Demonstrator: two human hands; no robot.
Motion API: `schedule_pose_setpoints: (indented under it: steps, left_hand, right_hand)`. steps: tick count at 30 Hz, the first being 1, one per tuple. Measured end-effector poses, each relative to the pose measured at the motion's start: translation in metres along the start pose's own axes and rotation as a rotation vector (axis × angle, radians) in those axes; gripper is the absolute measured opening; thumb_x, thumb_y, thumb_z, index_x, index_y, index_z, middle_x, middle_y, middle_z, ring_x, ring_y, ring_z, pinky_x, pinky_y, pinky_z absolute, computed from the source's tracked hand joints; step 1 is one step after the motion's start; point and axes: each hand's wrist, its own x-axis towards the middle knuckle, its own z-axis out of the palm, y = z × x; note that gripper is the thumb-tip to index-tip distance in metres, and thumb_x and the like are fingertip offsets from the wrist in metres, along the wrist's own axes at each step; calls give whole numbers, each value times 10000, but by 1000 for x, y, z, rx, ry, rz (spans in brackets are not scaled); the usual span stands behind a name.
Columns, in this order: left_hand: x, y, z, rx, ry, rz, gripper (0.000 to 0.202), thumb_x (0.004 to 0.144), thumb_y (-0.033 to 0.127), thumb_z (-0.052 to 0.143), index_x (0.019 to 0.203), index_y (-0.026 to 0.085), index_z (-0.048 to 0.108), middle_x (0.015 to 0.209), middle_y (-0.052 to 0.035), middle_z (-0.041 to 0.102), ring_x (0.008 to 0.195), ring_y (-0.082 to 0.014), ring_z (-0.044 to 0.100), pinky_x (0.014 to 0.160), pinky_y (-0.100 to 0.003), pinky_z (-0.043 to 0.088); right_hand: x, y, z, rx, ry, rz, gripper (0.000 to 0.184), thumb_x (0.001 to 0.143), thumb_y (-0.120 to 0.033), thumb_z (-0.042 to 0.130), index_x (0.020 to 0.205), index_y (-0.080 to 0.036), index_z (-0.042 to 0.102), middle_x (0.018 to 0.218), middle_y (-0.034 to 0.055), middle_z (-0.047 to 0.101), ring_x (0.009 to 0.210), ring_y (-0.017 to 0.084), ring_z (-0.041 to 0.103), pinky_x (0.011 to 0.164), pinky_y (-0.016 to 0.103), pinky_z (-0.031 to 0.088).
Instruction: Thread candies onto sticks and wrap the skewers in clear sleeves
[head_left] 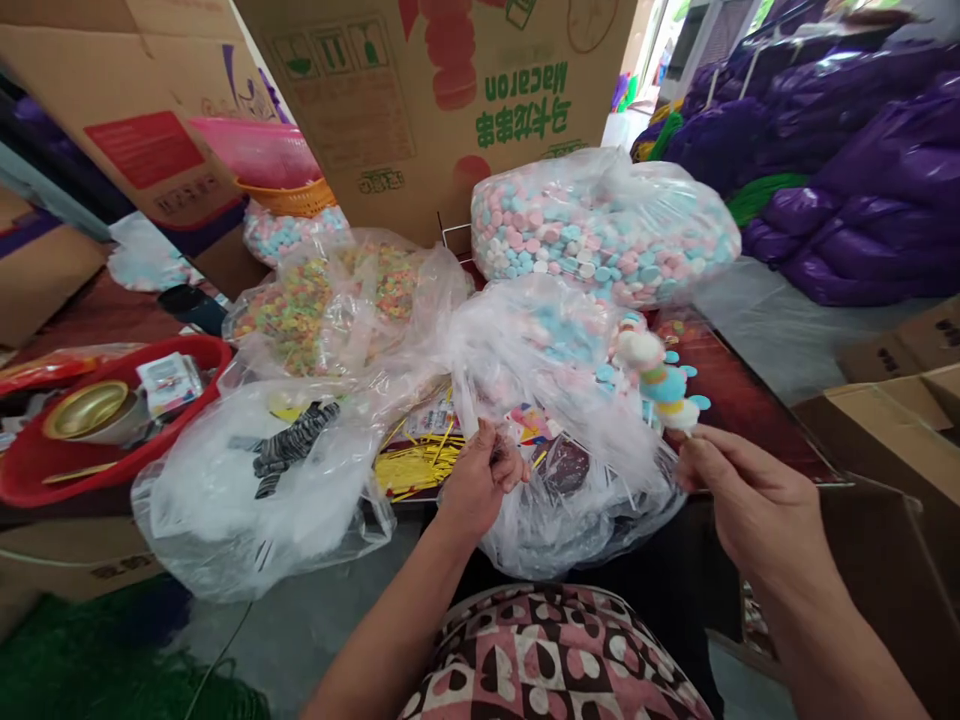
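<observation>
While the person sits at the dark table (739, 400), scan from the left: red basin (30, 470) at the table's left end, gold lid (84, 408) and small packets inside it. Next to it is a clear bag of striped pieces (289, 450), slumped over the near edge. Behind that lies a bag of multicoloured ring candies (322, 300). Yellow sticks (416, 465) lie flat on the table between the bags.

Left hand (480, 480) is closed, fingers pinched tight on something small just over the yellow sticks. Can't tell what it pinches. It's up against the crumpled middle bag (555, 440), which has pink and blue sweets inside. Further back sits a big bag of pink, blue and white candies (600, 230), in front of an upside-down cardboard box (420, 100).

Right hand (742, 500) grips the candy skewer (660, 380) by its lower end, thumb and fingers closed on the stick. The skewer is in the air over the right side of the middle bag, tilted up and leftward, stacked white, striped and blue pieces. Purple sacks (862, 180) are piled far right, with an open carton (900, 400) below them.
</observation>
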Motion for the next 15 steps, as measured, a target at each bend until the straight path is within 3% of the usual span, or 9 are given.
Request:
schedule_pose_setpoints:
  steps: [3, 6, 11, 15]
  left_hand:
    - [0, 0, 1, 34, 0, -10, 581, 769, 678, 680, 589, 194, 415, 404, 114, 278, 371, -56, 328, 577, -259, 448]
    - [-1, 1, 2, 98, 22, -11, 563, 747, 684, 697, 615, 194, 453, 404, 119, 271, 376, -56, 331, 592, -264, 449]
    - [-3, 2, 2, 182, 13, -22, 561, 701, 718, 710, 650, 187, 532, 401, 116, 305, 378, -62, 355, 606, -278, 457]
    - [-4, 1, -3, 233, -35, -10, 553, 757, 703, 667, 618, 189, 517, 412, 105, 304, 389, -65, 348, 613, -285, 465]
  right_hand:
    - [-13, -2, -15, 14, -164, -38, 110, 797, -302, 742, 876, -253, 801, 595, -18, 612, 504, 116, 538, 458, 227, 433]
    - [-18, -2, -23, -46, -238, -135, 150, 808, -234, 719, 913, -297, 807, 614, -28, 630, 505, 102, 547, 455, 196, 435]
    - [-19, 5, -33, -175, -256, -227, 132, 833, -254, 702, 917, -273, 802, 709, -9, 695, 542, 108, 595, 483, 187, 474]
    - [-16, 6, -38, -296, -261, -344, 125, 870, -276, 676, 926, -255, 786, 790, 7, 739, 643, 127, 667, 598, 196, 527]
